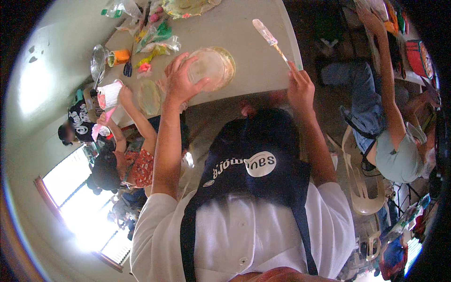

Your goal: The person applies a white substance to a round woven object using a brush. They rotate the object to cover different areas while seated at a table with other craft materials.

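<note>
My left hand [183,80] spreads its thumb and fingers around the left side of a round, pale plate [210,68] on the table. Smears of cream-like coating mark the plate's rim, and my palm hides part of its left edge. In my right hand [301,84] is the thin handle of a spatula [265,32], held raised near the table's right edge. Its blade points up and left and is coated in a whitish-pink, frosting-like substance.
Crumpled plastic bags [160,38], an orange container [119,57] and another smeared round board [149,97] occupy the table's left side. A person [141,165] there holds a white-coated item [110,94] and a pink tool [110,113]. Plastic chairs [366,202] and another person [398,155] are right.
</note>
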The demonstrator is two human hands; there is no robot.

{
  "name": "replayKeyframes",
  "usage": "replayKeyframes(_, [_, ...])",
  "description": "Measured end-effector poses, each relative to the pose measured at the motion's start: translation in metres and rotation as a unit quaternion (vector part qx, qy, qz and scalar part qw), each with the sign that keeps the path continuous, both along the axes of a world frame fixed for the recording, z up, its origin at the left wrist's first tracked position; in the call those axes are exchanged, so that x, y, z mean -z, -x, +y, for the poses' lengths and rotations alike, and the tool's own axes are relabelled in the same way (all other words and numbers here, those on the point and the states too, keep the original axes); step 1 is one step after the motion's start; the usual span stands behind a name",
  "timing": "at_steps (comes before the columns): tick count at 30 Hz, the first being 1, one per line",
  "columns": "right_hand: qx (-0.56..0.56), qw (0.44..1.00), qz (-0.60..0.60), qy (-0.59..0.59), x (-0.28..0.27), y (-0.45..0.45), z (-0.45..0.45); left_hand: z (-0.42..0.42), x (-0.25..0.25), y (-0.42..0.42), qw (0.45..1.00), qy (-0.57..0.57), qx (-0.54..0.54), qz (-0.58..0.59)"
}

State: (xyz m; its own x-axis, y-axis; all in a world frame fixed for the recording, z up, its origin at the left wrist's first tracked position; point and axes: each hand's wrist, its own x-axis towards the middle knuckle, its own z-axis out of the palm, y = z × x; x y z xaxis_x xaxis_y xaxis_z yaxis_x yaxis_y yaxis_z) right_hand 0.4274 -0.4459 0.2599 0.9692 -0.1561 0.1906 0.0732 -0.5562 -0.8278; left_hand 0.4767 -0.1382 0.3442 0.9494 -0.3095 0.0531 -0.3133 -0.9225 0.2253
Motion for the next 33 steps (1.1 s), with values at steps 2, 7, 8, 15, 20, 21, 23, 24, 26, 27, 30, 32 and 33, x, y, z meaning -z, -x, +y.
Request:
replayKeyframes(2, [0.006,1.000,0.024,-0.013,-0.002,0.005,-0.001,0.001,-0.003,-0.003,0.999,-0.016,0.027,0.014])
replayKeyframes(7, [0.012,0.999,0.018,-0.032,-0.003,0.011,-0.002,-0.004,-0.014,-0.011,0.988,-0.054,0.108,0.098])
replayKeyframes(8, [0.011,0.999,0.008,-0.041,-0.004,0.011,-0.002,-0.005,-0.016,-0.012,0.985,-0.055,0.126,0.100])
replayKeyframes(15, [0.007,0.999,0.038,-0.034,-0.003,0.017,-0.001,-0.024,-0.026,-0.028,0.954,-0.137,0.229,0.134])
replayKeyframes(20, [0.012,0.977,0.103,-0.184,0.013,0.035,0.012,-0.023,-0.020,-0.032,0.948,-0.161,0.244,0.129])
replayKeyframes(21, [0.017,0.971,0.105,-0.215,0.011,0.038,0.019,-0.025,-0.022,-0.034,0.949,-0.163,0.242,0.123])
replayKeyframes(23, [0.028,0.954,0.109,-0.278,0.005,0.044,0.035,-0.022,-0.021,-0.036,0.955,-0.164,0.222,0.113])
replayKeyframes(24, [0.018,0.949,0.114,-0.294,0.006,0.046,0.040,-0.016,-0.017,-0.038,0.959,-0.163,0.204,0.109])
replayKeyframes(26, [0.002,0.911,0.198,-0.362,0.000,0.048,0.046,-0.007,-0.015,-0.036,0.966,-0.178,0.155,0.101])
replayKeyframes(27, [0.000,0.901,0.210,-0.379,0.001,0.048,0.052,-0.005,-0.016,-0.035,0.968,-0.193,0.127,0.096])
replayKeyframes(30, [-0.011,0.845,0.268,-0.462,0.000,0.043,0.066,0.015,-0.012,-0.033,0.976,-0.184,0.075,0.091])
replayKeyframes(32, [-0.021,0.819,0.294,-0.492,0.002,0.037,0.075,0.027,-0.006,-0.031,0.982,-0.157,0.068,0.083])
replayKeyframes(33, [-0.025,0.819,0.298,-0.489,0.006,0.034,0.080,0.030,-0.003,-0.032,0.985,-0.141,0.072,0.074])
